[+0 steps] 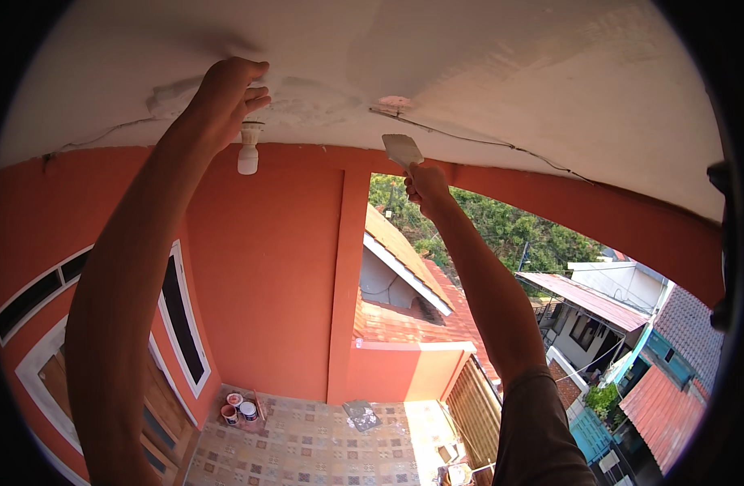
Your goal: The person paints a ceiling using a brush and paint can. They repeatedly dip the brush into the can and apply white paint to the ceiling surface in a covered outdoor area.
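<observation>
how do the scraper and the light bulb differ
The scraper has a flat, angular blade; the light bulb is rounded. The scraper is gripped in the right hand, blade pointing upward; the light bulb hangs down below the ceiling, unheld. The scraper looks greyish, the light bulb whiter. Both are pale.

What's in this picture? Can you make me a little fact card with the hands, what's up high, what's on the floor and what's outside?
Left hand: raised by the pale ceiling; whether it touches or holds anything is unclear
Right hand: gripping a flat-bladed scraper, blade up
Up high: white light bulb, just below the left hand
Walls: orange
Floor: patterned tiles, small buckets
Outside: green trees, rooftops
</observation>
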`<state>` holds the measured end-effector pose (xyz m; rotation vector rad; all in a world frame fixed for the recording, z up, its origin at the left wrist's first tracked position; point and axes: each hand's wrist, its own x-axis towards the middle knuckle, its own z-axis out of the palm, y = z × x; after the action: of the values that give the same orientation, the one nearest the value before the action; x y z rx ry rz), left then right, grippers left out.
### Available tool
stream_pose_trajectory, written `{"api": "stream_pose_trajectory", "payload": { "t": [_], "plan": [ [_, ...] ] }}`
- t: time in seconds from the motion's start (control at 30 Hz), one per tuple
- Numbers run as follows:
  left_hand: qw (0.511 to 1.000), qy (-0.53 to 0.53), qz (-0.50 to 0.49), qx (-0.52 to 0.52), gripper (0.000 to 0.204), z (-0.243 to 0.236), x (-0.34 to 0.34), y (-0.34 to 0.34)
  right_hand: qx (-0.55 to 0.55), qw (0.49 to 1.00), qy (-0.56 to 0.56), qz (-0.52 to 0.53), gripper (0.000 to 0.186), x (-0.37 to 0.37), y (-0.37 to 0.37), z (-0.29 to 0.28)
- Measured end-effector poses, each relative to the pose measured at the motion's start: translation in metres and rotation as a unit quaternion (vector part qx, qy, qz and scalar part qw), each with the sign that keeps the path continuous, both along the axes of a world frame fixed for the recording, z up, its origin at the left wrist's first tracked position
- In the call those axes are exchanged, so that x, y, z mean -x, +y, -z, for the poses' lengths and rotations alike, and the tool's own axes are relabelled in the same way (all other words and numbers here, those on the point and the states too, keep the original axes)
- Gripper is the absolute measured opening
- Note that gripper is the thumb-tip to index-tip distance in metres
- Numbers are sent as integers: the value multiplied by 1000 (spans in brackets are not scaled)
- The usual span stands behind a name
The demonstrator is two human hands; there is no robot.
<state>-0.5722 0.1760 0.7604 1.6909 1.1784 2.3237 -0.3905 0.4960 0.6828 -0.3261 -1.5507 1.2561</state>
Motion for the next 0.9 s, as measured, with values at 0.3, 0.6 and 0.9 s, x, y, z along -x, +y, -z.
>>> {"api": "stream_pose_trajectory", "payload": {
  "t": [0.3, 0.6, 0.9],
  "plan": [
    [1000, 15, -3, 5, 78, -2, 1, -1, 6, 997, 71, -12, 24, 35, -7, -23],
    [1000, 0, -3, 9, 80, -5, 4, 0, 25, 994, 107, -25, 26, 11, -8, -30],
    [1000, 12, 6, -3, 82, 0, 0, -4, 35, 981, 154, 114, 18, -39, 41, -36]
  ]
}}
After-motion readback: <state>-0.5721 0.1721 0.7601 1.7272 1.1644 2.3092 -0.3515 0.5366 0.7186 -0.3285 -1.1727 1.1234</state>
